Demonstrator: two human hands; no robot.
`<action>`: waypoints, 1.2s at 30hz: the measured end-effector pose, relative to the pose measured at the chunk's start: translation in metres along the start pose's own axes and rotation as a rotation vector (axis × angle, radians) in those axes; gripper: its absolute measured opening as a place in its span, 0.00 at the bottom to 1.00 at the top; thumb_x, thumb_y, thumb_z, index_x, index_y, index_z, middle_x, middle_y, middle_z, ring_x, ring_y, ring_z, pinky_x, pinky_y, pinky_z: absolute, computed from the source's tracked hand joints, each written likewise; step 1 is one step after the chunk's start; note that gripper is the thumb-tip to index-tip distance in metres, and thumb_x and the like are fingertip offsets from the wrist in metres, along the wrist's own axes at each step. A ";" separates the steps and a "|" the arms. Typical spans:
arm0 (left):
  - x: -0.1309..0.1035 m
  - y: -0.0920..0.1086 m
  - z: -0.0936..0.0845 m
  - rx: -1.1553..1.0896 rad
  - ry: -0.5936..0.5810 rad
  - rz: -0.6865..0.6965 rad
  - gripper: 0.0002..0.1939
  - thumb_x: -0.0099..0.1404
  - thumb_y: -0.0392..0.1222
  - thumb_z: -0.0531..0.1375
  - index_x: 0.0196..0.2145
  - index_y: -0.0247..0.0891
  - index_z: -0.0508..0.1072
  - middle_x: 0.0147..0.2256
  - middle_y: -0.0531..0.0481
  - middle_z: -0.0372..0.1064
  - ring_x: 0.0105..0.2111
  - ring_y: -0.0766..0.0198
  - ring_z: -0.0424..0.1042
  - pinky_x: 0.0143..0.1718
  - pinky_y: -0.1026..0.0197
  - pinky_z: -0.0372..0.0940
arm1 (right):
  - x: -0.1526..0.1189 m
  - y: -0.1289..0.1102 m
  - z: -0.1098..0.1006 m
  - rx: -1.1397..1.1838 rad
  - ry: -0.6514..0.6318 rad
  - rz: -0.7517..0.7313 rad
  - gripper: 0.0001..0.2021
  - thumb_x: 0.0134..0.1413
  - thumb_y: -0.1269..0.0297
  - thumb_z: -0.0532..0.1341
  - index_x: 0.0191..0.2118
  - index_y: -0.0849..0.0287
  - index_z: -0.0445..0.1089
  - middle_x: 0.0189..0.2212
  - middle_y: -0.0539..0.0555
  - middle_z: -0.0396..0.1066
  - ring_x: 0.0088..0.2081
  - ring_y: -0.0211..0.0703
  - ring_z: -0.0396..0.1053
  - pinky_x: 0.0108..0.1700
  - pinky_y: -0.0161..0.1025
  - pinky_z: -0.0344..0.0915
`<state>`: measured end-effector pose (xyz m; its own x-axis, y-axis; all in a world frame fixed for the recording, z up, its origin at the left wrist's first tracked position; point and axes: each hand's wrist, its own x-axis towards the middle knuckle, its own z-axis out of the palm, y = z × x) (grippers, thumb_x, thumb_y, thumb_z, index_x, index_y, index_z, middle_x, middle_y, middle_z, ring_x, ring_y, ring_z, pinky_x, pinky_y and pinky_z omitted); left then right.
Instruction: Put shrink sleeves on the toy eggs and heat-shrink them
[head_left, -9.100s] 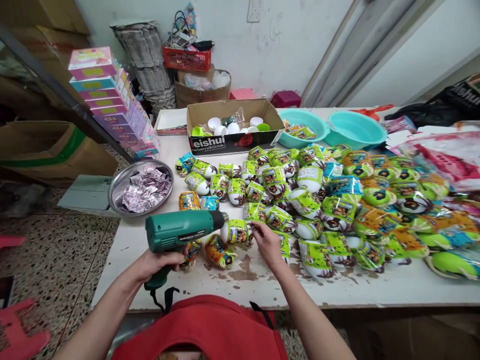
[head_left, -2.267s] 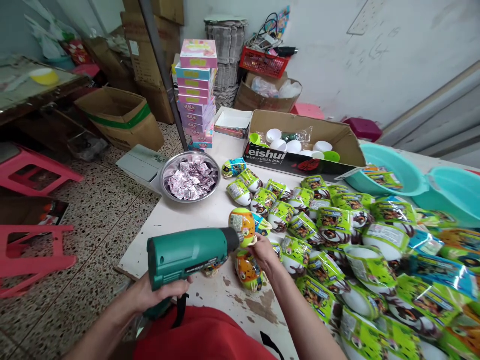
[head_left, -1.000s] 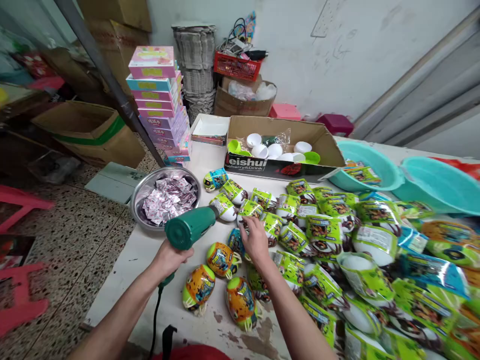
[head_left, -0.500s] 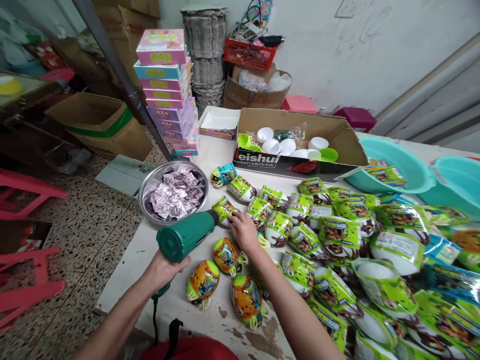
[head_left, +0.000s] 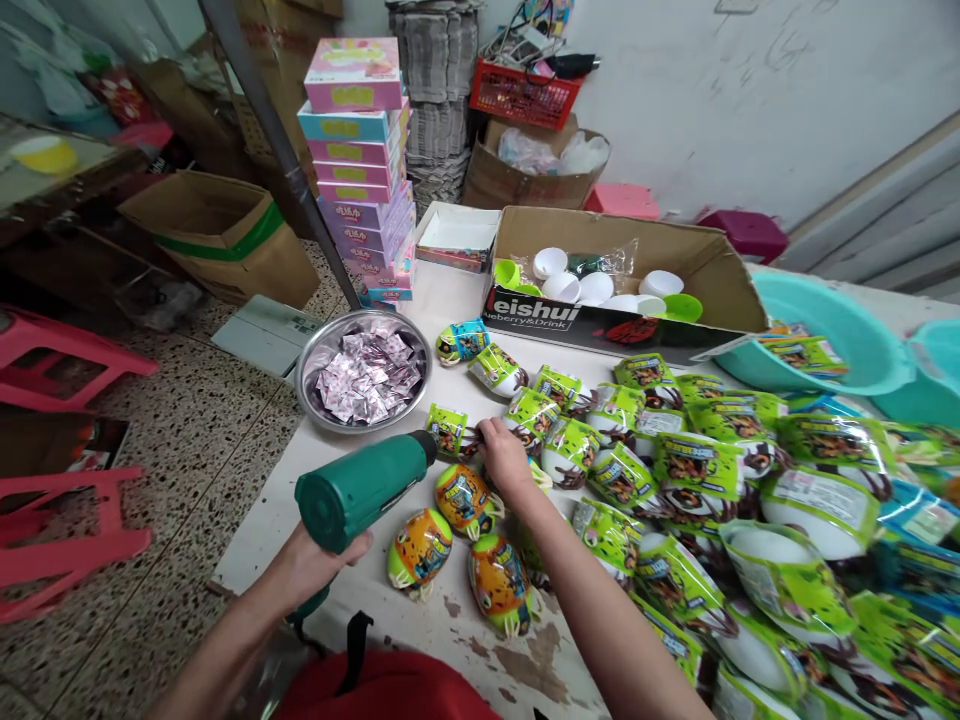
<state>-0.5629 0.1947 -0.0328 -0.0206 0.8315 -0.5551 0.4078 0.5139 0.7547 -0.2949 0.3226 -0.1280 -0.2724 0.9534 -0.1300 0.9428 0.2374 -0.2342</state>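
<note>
My left hand is closed around the handle of a green heat gun. The gun's dark nozzle points right, close to the lower left of a toy egg in green printed film. With fingers pinched, my right hand grips the right end of that egg, partly covering it. Just below lie several orange wrapped eggs, their film tight around them. To the right, many green-wrapped eggs crowd the table. A blue wrapped egg lies beyond my right hand.
A metal bowl of small sachets stands left of the eggs. Behind them, an open carton holds white and green shell halves. Turquoise basins stand at the right. Stacked pink and purple boxes rise beside a metal pole.
The egg in my right hand has turned to lie more sideways. The heat gun has drawn slightly back to the left over the table. My view has shifted left.
</note>
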 end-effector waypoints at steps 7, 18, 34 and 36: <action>-0.015 0.012 -0.010 -0.179 -0.071 0.020 0.07 0.55 0.44 0.62 0.30 0.38 0.74 0.25 0.51 0.70 0.26 0.63 0.67 0.33 0.60 0.64 | -0.025 0.021 -0.038 -0.088 0.272 -0.265 0.09 0.61 0.74 0.52 0.43 0.59 0.66 0.37 0.56 0.70 0.36 0.44 0.68 0.36 0.35 0.62; -0.037 0.031 -0.031 -0.363 -0.128 0.038 0.09 0.52 0.40 0.63 0.33 0.36 0.74 0.30 0.51 0.71 0.24 0.65 0.66 0.32 0.61 0.64 | -0.065 0.041 -0.065 0.449 0.360 -0.225 0.09 0.56 0.71 0.55 0.41 0.57 0.69 0.36 0.55 0.72 0.38 0.44 0.71 0.41 0.39 0.68; -0.064 0.011 -0.018 -0.417 -0.204 0.001 0.09 0.52 0.41 0.63 0.32 0.37 0.77 0.29 0.50 0.72 0.25 0.63 0.67 0.32 0.61 0.65 | -0.092 0.016 -0.009 1.780 -0.117 0.582 0.16 0.28 0.68 0.71 0.31 0.59 0.71 0.30 0.49 0.75 0.31 0.39 0.74 0.33 0.33 0.71; -0.064 0.010 -0.011 -0.372 -0.190 -0.012 0.08 0.52 0.41 0.63 0.30 0.36 0.77 0.27 0.50 0.72 0.25 0.63 0.67 0.31 0.61 0.65 | -0.090 0.017 -0.007 1.759 -0.101 0.583 0.16 0.29 0.68 0.71 0.31 0.59 0.71 0.29 0.50 0.75 0.32 0.41 0.74 0.34 0.35 0.72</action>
<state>-0.5681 0.1492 0.0137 0.1593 0.7892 -0.5931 0.0507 0.5934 0.8033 -0.2528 0.2421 -0.1140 -0.0985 0.8039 -0.5865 -0.3320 -0.5822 -0.7422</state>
